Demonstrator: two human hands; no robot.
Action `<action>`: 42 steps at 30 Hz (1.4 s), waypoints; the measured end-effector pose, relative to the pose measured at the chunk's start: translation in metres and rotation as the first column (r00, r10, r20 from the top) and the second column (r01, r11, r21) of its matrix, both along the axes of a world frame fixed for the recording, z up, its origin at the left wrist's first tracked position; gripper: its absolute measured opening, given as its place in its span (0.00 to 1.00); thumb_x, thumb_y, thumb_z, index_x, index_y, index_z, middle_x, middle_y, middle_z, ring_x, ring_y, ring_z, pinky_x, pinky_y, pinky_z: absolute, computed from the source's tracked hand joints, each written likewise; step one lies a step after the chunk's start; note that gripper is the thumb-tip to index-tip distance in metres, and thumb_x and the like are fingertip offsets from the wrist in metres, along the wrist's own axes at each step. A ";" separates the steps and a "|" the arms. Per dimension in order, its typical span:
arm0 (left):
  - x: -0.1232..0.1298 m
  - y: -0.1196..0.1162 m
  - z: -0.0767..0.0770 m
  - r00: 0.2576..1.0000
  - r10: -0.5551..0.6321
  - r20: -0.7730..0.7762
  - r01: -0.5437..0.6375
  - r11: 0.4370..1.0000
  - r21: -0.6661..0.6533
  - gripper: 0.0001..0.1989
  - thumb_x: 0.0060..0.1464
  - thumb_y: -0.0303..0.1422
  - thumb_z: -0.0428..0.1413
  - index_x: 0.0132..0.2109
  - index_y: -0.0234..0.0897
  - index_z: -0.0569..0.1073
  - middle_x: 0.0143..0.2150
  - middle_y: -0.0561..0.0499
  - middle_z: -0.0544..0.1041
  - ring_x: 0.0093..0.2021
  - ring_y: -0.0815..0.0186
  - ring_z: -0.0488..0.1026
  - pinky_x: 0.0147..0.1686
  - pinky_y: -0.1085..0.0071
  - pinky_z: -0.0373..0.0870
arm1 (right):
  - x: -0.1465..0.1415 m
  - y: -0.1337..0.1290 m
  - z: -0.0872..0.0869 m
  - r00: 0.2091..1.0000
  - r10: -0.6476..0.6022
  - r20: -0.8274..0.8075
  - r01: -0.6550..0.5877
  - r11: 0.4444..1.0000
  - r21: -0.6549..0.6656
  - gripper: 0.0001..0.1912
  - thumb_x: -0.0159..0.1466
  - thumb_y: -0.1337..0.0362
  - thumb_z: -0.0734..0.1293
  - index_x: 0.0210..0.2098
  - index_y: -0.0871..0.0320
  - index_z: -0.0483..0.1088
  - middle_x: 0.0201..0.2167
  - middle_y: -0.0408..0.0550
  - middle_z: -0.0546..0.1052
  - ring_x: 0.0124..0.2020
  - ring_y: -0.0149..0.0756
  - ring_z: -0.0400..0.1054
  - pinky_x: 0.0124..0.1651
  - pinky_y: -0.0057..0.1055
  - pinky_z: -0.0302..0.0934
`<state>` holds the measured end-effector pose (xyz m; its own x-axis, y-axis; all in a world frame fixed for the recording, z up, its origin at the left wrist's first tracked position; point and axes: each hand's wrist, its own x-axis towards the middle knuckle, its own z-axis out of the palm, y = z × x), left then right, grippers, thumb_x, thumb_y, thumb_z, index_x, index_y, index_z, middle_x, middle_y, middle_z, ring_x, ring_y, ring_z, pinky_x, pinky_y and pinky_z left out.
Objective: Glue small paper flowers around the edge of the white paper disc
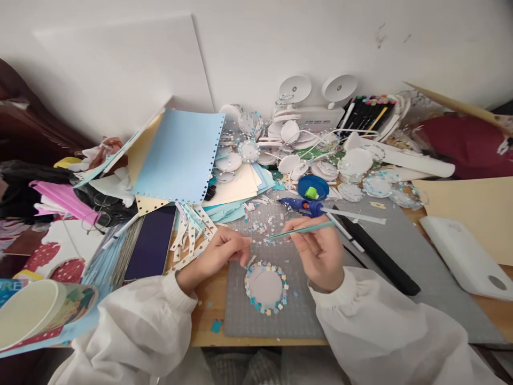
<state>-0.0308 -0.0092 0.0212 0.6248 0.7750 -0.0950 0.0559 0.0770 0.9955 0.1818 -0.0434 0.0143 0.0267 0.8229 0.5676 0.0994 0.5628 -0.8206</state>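
In my right hand (320, 254) is a pair of teal tweezers (306, 229), held between thumb and fingers. The tweezers' tips point left, at a scatter of tiny paper stars (260, 227) on the grey cutting mat (240, 315). My left hand (220, 250) is at the mat's left side, its fingers curled and pressed together near the stars; whatever they may hold is too small to make out. Below and between both hands lies a round white disc (265, 286), ringed with blue, white and cream stars.
Behind the mat, finished-looking star-edged discs (248, 151) are heaped up. A blue glue gun (302, 206) lies beyond my right hand, near a black bar (377, 251). Punched blue paper (180, 155), a phone (150, 243) and a paper cup (40, 315) are on the left; a white device (467, 256) sits right.
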 end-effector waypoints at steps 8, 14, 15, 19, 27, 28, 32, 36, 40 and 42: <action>-0.009 0.011 0.007 0.860 -0.444 -0.254 0.461 0.887 0.011 0.18 0.55 0.40 0.56 0.25 0.30 0.75 0.18 0.53 0.65 0.19 0.74 0.56 0.19 0.74 0.50 | -0.004 -0.001 0.002 0.982 0.106 -0.159 -0.136 0.972 -0.194 0.06 0.65 0.60 0.65 0.36 0.55 0.63 0.30 0.46 0.73 0.27 0.32 0.67 0.30 0.32 0.67; -0.003 0.005 0.005 0.855 -0.446 -0.264 0.470 0.882 0.033 0.15 0.50 0.39 0.61 0.24 0.32 0.71 0.19 0.56 0.63 0.20 0.75 0.55 0.19 0.76 0.50 | -0.006 -0.003 0.001 0.973 0.148 -0.176 -0.185 0.960 -0.212 0.07 0.65 0.59 0.65 0.35 0.55 0.64 0.30 0.46 0.74 0.27 0.31 0.67 0.29 0.31 0.67; -0.002 0.004 0.006 0.856 -0.440 -0.270 0.468 0.883 0.046 0.17 0.49 0.40 0.61 0.23 0.32 0.69 0.18 0.57 0.61 0.20 0.75 0.54 0.19 0.76 0.49 | -0.006 -0.002 0.000 0.974 0.145 -0.174 -0.181 0.959 -0.216 0.08 0.64 0.59 0.65 0.35 0.55 0.64 0.30 0.46 0.74 0.27 0.31 0.67 0.29 0.31 0.67; 0.002 0.003 0.009 0.864 -0.367 -0.345 0.446 0.875 0.187 0.21 0.47 0.41 0.63 0.20 0.34 0.61 0.19 0.58 0.58 0.21 0.75 0.52 0.21 0.75 0.48 | -0.004 -0.001 -0.001 0.975 0.143 -0.170 -0.180 0.958 -0.225 0.09 0.64 0.57 0.65 0.35 0.55 0.64 0.30 0.45 0.74 0.26 0.31 0.66 0.29 0.31 0.66; -0.002 0.004 0.010 0.837 -0.338 -0.430 0.450 0.873 0.189 0.19 0.46 0.44 0.63 0.23 0.32 0.71 0.18 0.57 0.64 0.20 0.76 0.56 0.20 0.77 0.51 | -0.002 0.000 0.000 0.970 0.193 -0.151 -0.223 0.949 -0.221 0.08 0.65 0.57 0.64 0.37 0.55 0.63 0.29 0.45 0.72 0.25 0.30 0.64 0.27 0.30 0.63; -0.003 0.004 0.011 0.837 -0.372 -0.402 0.455 0.880 0.133 0.17 0.47 0.43 0.63 0.24 0.32 0.73 0.19 0.56 0.65 0.20 0.75 0.57 0.20 0.78 0.52 | -0.002 0.000 0.000 0.971 0.192 -0.145 -0.221 0.949 -0.224 0.09 0.65 0.57 0.64 0.36 0.55 0.63 0.29 0.45 0.72 0.25 0.31 0.64 0.27 0.30 0.63; -0.001 0.003 0.011 0.847 -0.460 -0.267 0.460 0.885 -0.067 0.13 0.49 0.39 0.63 0.30 0.31 0.77 0.18 0.56 0.67 0.19 0.75 0.59 0.19 0.79 0.54 | -0.001 0.000 -0.002 0.965 0.209 -0.159 -0.242 0.942 -0.232 0.09 0.65 0.57 0.64 0.36 0.55 0.62 0.30 0.46 0.72 0.25 0.30 0.63 0.28 0.31 0.63; 0.000 0.006 0.007 0.873 -0.462 -0.156 0.427 0.879 -0.212 0.12 0.47 0.37 0.64 0.30 0.30 0.75 0.18 0.57 0.65 0.19 0.76 0.57 0.18 0.79 0.51 | 0.001 0.002 -0.005 0.952 0.213 -0.221 -0.266 0.932 -0.246 0.09 0.65 0.57 0.64 0.36 0.54 0.62 0.29 0.44 0.71 0.26 0.31 0.64 0.28 0.30 0.63; 0.000 0.010 0.003 0.894 -0.446 -0.051 0.409 0.856 -0.315 0.10 0.49 0.35 0.62 0.30 0.31 0.73 0.17 0.58 0.65 0.18 0.76 0.56 0.19 0.79 0.50 | 0.001 0.001 -0.003 0.928 0.239 -0.286 -0.315 0.913 -0.259 0.09 0.64 0.57 0.65 0.35 0.54 0.62 0.27 0.43 0.69 0.26 0.31 0.64 0.26 0.29 0.62; 0.001 0.011 0.003 0.901 -0.435 -0.008 0.407 0.849 -0.336 0.10 0.50 0.34 0.61 0.29 0.31 0.71 0.17 0.59 0.64 0.18 0.77 0.55 0.19 0.78 0.50 | 0.001 0.000 -0.001 0.916 0.264 -0.303 -0.344 0.905 -0.251 0.08 0.64 0.58 0.65 0.35 0.54 0.62 0.27 0.43 0.70 0.25 0.30 0.63 0.26 0.29 0.61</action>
<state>-0.0302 0.0023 0.0246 0.8634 0.3582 -0.3553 0.2342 0.3391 0.9111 0.1825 -0.0431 0.0136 -0.1406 0.9412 0.3073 -0.2732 0.2615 -0.9257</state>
